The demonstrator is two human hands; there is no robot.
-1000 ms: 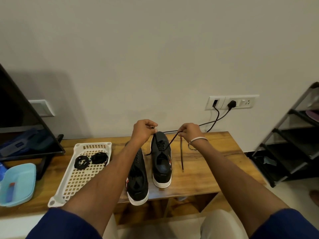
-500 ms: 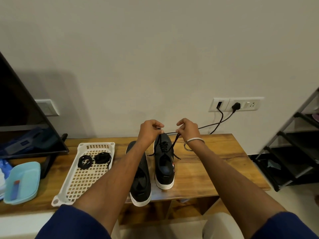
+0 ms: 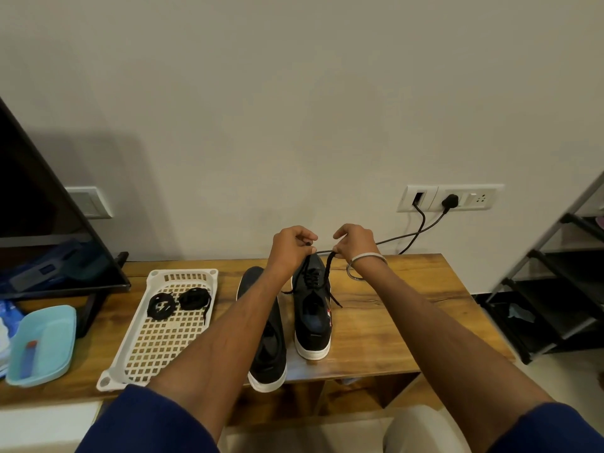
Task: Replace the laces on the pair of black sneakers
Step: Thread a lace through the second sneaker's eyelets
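- Both hands are now closer together above the toe of the right sneaker (image 3: 312, 308); a second ago they were wider apart, and the long lace end that hung down on the table is now gathered up.
- Left hand (image 3: 289, 248) pinches one lace end with curled fingers; right hand (image 3: 354, 243) pinches the other part of the lace (image 3: 328, 264), which rises from the eyelets.
- Right sneaker stands on the wooden table (image 3: 392, 315), with the left sneaker (image 3: 268, 335) just beside it, partly hidden under the forearm.
- Two coiled laces (image 3: 178, 300) lie in the white tray (image 3: 157, 348), well apart from the shoes.
- To do this step well, I think both ends should be pulled evenly, so the crossings stay flat and the shoe does not tip.
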